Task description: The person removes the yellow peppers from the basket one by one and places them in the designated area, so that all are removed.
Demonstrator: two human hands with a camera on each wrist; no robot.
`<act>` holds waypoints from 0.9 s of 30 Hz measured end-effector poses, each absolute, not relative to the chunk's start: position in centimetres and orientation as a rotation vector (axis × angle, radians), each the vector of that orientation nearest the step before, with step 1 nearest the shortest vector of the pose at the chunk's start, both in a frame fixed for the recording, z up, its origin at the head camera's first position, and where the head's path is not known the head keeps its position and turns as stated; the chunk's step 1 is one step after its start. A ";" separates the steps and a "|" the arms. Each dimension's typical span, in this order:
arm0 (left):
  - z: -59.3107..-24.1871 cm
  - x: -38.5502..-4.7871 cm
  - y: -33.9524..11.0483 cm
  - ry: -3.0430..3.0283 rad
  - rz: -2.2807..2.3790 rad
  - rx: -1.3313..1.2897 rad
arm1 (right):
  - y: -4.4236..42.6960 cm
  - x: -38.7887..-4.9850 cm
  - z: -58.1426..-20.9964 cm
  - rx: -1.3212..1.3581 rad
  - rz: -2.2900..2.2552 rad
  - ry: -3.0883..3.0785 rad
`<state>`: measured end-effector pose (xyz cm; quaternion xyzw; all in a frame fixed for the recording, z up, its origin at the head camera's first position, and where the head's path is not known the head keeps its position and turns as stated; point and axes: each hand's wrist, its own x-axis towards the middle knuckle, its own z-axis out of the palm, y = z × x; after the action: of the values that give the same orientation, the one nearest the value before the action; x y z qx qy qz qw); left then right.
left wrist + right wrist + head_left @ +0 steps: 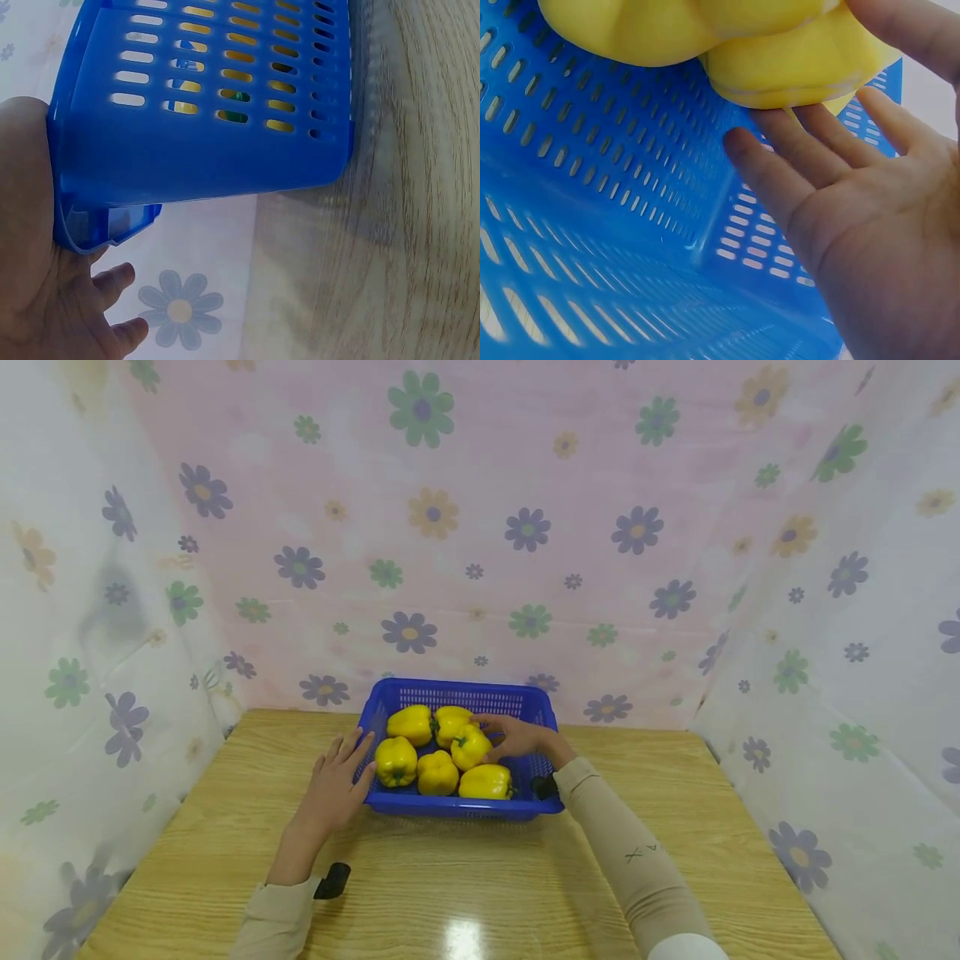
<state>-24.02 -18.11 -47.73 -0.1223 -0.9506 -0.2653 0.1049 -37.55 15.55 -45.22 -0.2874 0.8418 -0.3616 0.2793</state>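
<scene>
Several yellow bell peppers (437,773) lie in a blue perforated basket (450,806), bunched toward its left and middle. My right hand (517,737) reaches in over the right side, its fingers at the pepper (471,747) near the middle; in the right wrist view, the fingertips of the hand (877,187) touch the underside of a yellow pepper (787,67), with the thumb up beside it. My left hand (333,785) rests on the basket's left rim, fingers spread; in the left wrist view, the hand (52,285) lies against the rim of the basket (195,157).
The basket stands at the back of a wooden table (465,877), near a pink floral cloth (480,585) hanging behind it. Pale floral cloths hang at the left and right. Dark wrist devices (332,881) show at both cuffs.
</scene>
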 end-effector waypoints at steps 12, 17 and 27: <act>-48.2 -23.8 -18.2 -2.787 -0.735 -0.318 | 15.6 -37.0 -45.3 -0.744 -0.984 2.243; -48.4 -23.5 -18.4 -2.800 -0.743 -0.300 | 15.5 -36.6 -45.3 -0.740 -0.974 2.253; -48.8 -23.4 -18.7 -2.796 -0.776 -0.315 | 15.4 -36.5 -44.6 -0.800 -0.927 2.287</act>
<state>-23.45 -18.71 -48.81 -0.1072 -0.9520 -0.2642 0.1111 -36.47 15.40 -44.62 -0.2970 0.8488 -0.3439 0.2703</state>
